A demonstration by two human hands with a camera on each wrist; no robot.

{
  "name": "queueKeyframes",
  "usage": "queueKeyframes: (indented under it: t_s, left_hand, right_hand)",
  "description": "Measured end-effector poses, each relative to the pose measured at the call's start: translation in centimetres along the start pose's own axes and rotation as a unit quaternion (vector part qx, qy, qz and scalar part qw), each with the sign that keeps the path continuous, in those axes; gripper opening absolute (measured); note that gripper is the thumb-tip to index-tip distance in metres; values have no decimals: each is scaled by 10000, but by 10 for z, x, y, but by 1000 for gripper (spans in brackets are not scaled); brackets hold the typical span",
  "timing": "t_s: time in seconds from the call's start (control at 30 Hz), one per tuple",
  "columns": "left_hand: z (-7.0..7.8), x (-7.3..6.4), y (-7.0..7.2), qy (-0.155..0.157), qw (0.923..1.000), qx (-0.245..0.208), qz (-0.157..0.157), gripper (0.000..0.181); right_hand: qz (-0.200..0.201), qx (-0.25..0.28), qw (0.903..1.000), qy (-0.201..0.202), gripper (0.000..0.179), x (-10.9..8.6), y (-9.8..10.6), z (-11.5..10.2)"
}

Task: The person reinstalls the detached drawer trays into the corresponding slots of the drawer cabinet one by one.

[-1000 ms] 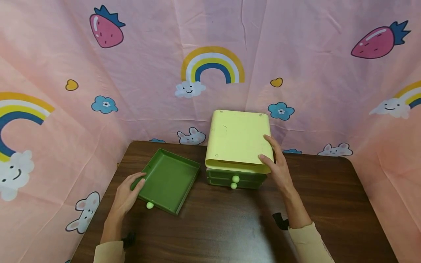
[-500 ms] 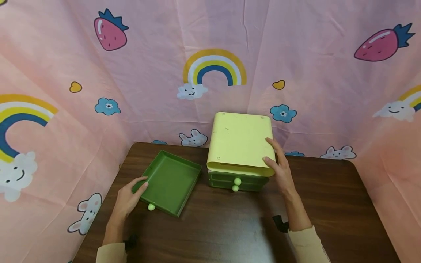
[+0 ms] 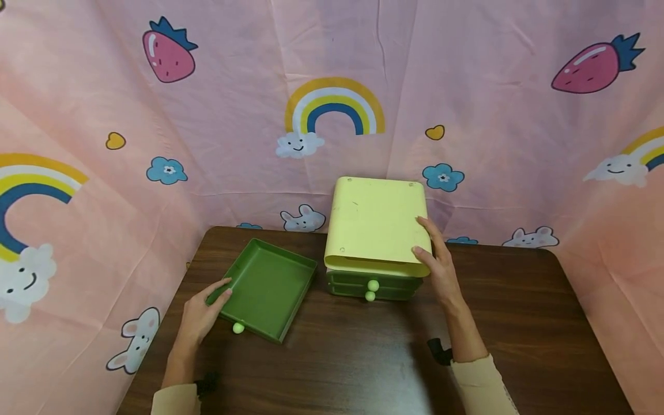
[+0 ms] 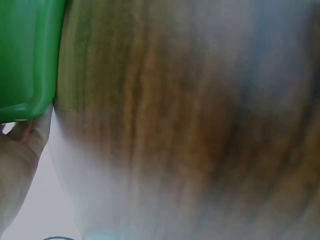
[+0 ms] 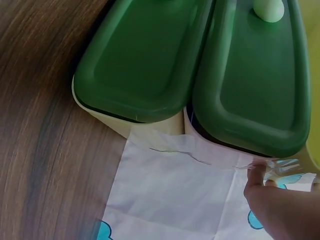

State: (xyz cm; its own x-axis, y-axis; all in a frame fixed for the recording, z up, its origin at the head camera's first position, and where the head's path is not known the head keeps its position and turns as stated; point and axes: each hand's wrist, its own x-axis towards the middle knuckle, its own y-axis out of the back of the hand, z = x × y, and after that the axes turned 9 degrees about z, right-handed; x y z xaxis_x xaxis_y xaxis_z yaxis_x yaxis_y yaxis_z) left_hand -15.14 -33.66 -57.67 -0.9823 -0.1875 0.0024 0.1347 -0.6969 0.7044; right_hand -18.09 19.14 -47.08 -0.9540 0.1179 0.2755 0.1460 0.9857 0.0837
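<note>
A shallow green drawer (image 3: pixel 267 288) with a light green knob (image 3: pixel 238 328) lies at an angle on the left of the table. My left hand (image 3: pixel 199 311) grips its left side near the front corner; in the left wrist view the drawer's corner hides part of the fingers. To the right stands a small yellow cabinet (image 3: pixel 378 219) with an open slot under its top. Below that slot, two green drawers (image 3: pixel 344 282) are in place, each with a round knob. My right hand (image 3: pixel 441 268) rests its fingers and thumb against the cabinet's right side.
The dark wooden table (image 3: pixel 332 357) carries both things. A pink patterned cloth (image 3: pixel 233 115) hangs close behind the cabinet and along both sides. In the right wrist view, clear tape (image 5: pixel 172 142) runs along the cabinet's side.
The view shifts slightly with the head. Both hands, the loose drawer and the cabinet keep their places relative to one another.
</note>
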Motion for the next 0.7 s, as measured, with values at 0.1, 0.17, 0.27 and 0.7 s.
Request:
queueKeyframes:
  t_s: [0.1,0.17,0.27,0.7]
  left_hand:
    - [3,1,3,43,9999,103,-41,59]
    - [5,3,5,58,9998,183,-39,60]
    - [9,5,9,44,9996,261,-37,61]
    - [5,-5,15,217,9971,-44,-729,77]
  right_hand:
    - [5,25,10000,27,55,0,-1,0]
    - [-2,32,10000,36,55,1,-1,-1]
    - [4,64,10000,26,55,1,-1,-2]
    - [-44,-38,10000,-16,57,0,0,-3]
